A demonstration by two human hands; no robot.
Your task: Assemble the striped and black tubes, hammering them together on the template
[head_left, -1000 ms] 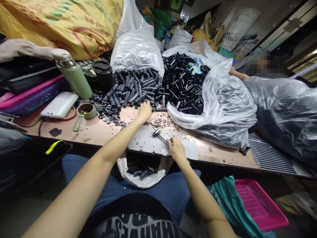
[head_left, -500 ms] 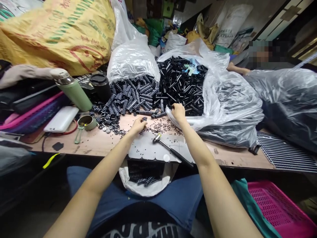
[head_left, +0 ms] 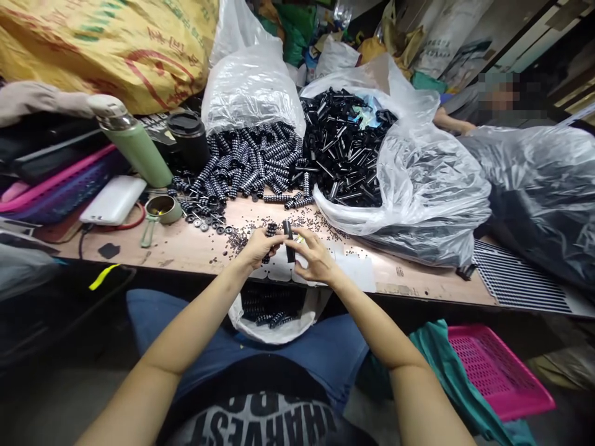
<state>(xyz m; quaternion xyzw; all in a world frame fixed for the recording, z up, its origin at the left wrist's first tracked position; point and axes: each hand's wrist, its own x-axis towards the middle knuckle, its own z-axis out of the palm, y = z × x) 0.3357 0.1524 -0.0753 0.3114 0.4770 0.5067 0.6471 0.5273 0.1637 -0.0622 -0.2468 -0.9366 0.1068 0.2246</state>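
Observation:
My left hand (head_left: 258,246) grips a short ribbed black-and-white roller (head_left: 270,231) above the wooden bench (head_left: 186,248). My right hand (head_left: 313,257) holds a plain black tube (head_left: 289,240) upright, close beside the roller. Both hands meet over a white pad (head_left: 357,269) at the bench's front edge. Behind them lies a pile of ribbed rollers (head_left: 251,164) spilling from a clear bag, and to its right a clear bag of black tubes (head_left: 344,148). Small dark beads (head_left: 313,226) are scattered on the bench. The hammer is hidden behind my hands.
A green flask (head_left: 132,145), black cup (head_left: 188,139), white power bank (head_left: 111,199) and small metal cup (head_left: 160,207) stand at the left. A white bag of finished rollers (head_left: 267,316) hangs below the bench edge. A pink basket (head_left: 497,371) sits low right. Another person (head_left: 465,111) is at far right.
My right hand left the hammer on the pad, reached into the bag of black tubes and came back holding one. My left hand took a ribbed roller from the pile and drew it toward me.

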